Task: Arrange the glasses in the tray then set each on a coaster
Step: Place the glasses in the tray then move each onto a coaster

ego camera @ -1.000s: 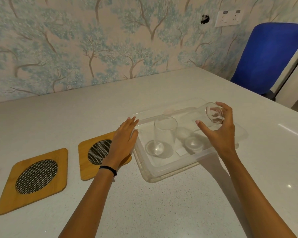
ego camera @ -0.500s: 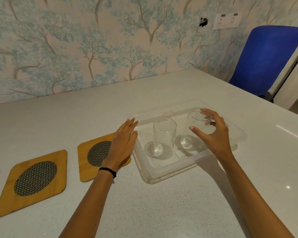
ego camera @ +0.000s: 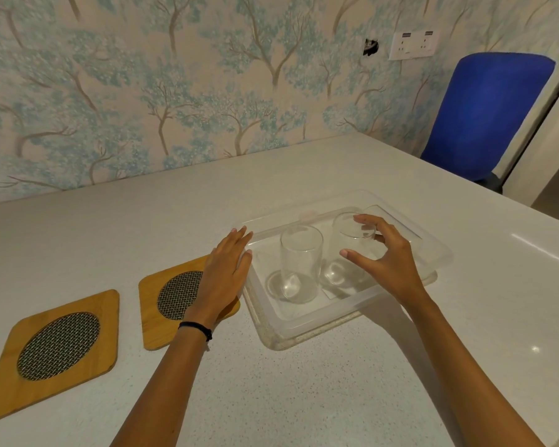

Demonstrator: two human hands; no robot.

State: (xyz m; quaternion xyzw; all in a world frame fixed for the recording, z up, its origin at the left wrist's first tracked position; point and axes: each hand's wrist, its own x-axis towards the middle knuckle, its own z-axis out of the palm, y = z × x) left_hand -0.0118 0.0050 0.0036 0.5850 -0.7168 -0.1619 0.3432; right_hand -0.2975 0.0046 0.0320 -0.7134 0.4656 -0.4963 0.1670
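Formerly tilted glass (ego camera: 347,250) now upright.

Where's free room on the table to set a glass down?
Free: the left coaster, and bare table between the forearms, in front of the tray. Crowded: tray's near half holds both glasses; the left hand covers the right coaster.

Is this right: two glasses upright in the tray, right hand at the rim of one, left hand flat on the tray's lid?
Not quite. The head view shows no lid: the left hand lies flat over a coaster beside the tray. Two glasses stand upright, the right hand at one rim.
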